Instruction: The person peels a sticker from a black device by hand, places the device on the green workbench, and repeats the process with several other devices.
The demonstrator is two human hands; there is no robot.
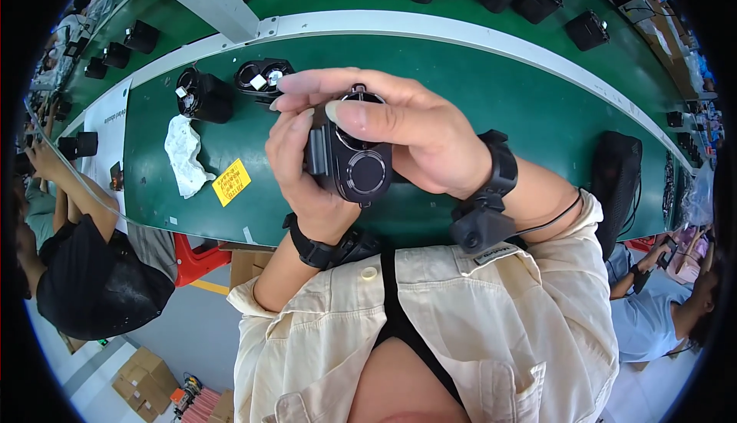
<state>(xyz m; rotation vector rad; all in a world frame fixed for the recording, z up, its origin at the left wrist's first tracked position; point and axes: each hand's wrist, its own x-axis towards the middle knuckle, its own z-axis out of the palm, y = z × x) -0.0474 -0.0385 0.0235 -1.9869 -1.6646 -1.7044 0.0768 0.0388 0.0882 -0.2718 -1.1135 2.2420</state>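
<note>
Both hands hold one small black device (349, 163) above the green table (476, 93). The left hand (303, 177) cups it from below and from the left side, with its fingers wrapped around the body. The right hand (399, 127) covers the top, thumb lying across the upper face and fingers curled over the far edge. A round lens-like ring on the device faces the camera. Each wrist carries a black band.

On the table, beyond the hands, two similar black units (230, 89) stand side by side. A crumpled white cloth (184, 154) lies to their left, and a yellow label (231, 182) just beside the cloth. A black mesh pouch (618, 181) sits at the right.
</note>
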